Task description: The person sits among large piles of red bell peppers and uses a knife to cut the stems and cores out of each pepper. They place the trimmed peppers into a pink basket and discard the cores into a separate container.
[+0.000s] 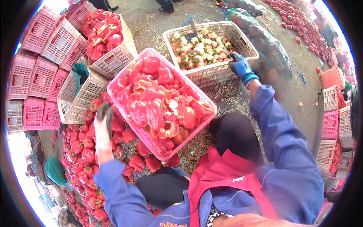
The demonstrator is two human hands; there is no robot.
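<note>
My left hand, in a pale glove with dark fingertips, reaches over a pile of whole red bell peppers beside the pink crate. Whether its fingers close on a pepper is hidden. My right hand, in a blue glove, is at the near right rim of a white plastic crate. It grips a small hand tool, mostly hidden by the fingers. Cut-out pepper cores fill much of that crate. Before me, a tilted pink plastic crate holds opened red peppers.
A scoop or broad blade with a handle stands in the cores. At left are a crate heaped with peppers, a white crate with green cloth and stacked crates. Net sacks lie right. People's legs show at the top.
</note>
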